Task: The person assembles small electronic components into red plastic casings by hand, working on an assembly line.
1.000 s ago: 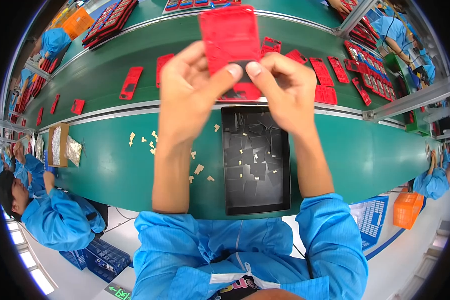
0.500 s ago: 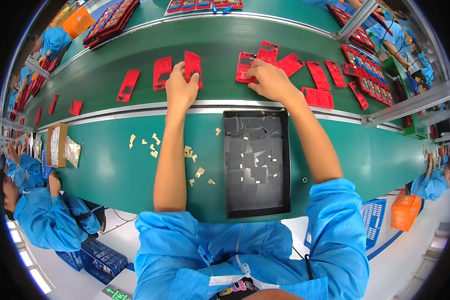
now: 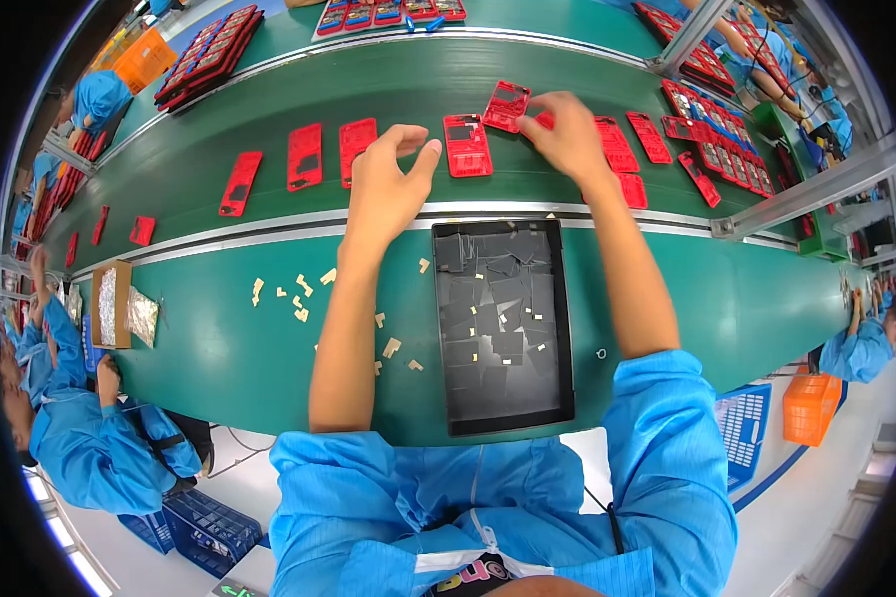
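My left hand (image 3: 393, 184) hovers over the belt's near part, thumb and fingers apart, with nothing held. Just behind it lies a red plastic housing (image 3: 356, 142), partly hidden by the hand. My right hand (image 3: 570, 139) has its thumb and forefinger at the right edge of a tilted red housing with dark inner parts (image 3: 508, 102). Between my hands another red housing (image 3: 467, 149) lies flat. A further red housing (image 3: 545, 119) is mostly covered by my right fingers.
Several red housings (image 3: 240, 183) lie along the green belt (image 3: 199, 149). On the near bench stands a black tray (image 3: 567, 338) holding dark sheets, beside scattered beige pieces (image 3: 392, 347). A cardboard box (image 3: 122, 303) stands left; a metal post (image 3: 796, 189) crosses at right. Co-workers sit both sides.
My left hand has let go of a red housing and drawn back to the right. My right hand has moved right and away, from one housing to the tilted one beside it.
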